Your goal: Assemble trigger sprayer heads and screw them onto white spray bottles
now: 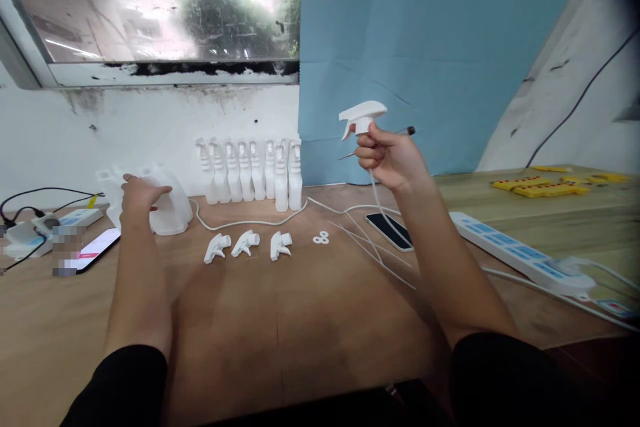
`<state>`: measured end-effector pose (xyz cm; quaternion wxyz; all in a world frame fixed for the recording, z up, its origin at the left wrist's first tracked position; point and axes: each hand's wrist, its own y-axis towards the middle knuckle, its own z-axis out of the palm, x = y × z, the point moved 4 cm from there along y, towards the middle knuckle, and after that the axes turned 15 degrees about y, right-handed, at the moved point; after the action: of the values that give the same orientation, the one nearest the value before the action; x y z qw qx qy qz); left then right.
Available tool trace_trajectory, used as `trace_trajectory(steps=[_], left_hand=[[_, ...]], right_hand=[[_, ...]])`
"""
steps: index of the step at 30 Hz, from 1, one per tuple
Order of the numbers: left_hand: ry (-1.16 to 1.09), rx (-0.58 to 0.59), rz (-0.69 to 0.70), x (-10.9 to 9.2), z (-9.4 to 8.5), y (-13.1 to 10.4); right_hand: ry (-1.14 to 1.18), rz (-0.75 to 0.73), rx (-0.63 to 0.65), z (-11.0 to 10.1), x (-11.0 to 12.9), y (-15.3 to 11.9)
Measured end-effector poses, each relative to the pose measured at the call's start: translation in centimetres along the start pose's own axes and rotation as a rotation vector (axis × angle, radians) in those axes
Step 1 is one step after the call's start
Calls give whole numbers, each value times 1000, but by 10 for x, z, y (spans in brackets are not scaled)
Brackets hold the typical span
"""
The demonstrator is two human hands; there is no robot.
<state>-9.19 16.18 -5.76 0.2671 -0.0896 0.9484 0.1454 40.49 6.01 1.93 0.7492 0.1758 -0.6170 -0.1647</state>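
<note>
My right hand (387, 153) is raised in front of the blue sheet and is closed around a white trigger sprayer head (369, 112). Its thin dip tube (380, 199) hangs below the fist. A slim tool with a dark end (411, 131) also passes through this hand; its kind is unclear. At the left, my left hand (143, 195) is closed on a white bottle within a cluster of white bottles (173, 213), its fingertips partly hidden. Between the hands, three trigger sprayer heads (245, 243) lie on the table beside three small white washers (321, 237).
Several white spray bottles with heads (250, 173) stand along the wall. Loose thin tubes (373, 253) and a phone (390, 230) lie right of centre. Power strips (520, 253), cables, another phone (97, 250) and yellow pieces (543, 187) occupy the sides.
</note>
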Motion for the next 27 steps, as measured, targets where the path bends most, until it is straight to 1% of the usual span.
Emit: trace_trajectory(steps=[3, 5, 7, 9, 11, 13, 14, 17, 19, 20, 22, 24, 26, 27], left_hand=[[-6, -43, -186, -2, -7, -8], [-7, -69, -227, -11, -17, -16], [6, -155, -244, -23, -33, -26], [18, -267, -217, -37, -50, -36], [21, -354, -156, -49, -63, -45], [6, -393, -88, -59, -70, -51], [-6, -394, -53, -63, -71, -53], [-50, -348, 60, -78, -66, -57], [-68, -294, 135, -91, -58, -60], [-74, -262, 172, -98, -54, -62], [-75, -195, 249, -115, -42, -66], [-86, -135, 333, -133, -28, -70], [-158, -62, 430, -153, -11, -76], [-229, -10, 480, -164, -2, -80]], right_hand=[[46, -44, -75, -5, -9, 5], [66, -60, -155, -9, -21, 10], [50, -38, -239, -15, -36, 15], [-17, 2, -312, -21, -51, 20], [-123, 73, -341, -27, -65, 25], [-214, 178, -328, -34, -76, 28], [-245, 235, -310, -37, -81, 28], [-314, 373, -249, -48, -93, 28], [-383, 423, -221, -56, -98, 28], [-425, 425, -220, -60, -99, 29], [-510, 376, -241, -67, -99, 32], [-571, 280, -266, -69, -94, 36], [-586, 192, -261, -64, -86, 36], [-568, 153, -232, -57, -80, 35]])
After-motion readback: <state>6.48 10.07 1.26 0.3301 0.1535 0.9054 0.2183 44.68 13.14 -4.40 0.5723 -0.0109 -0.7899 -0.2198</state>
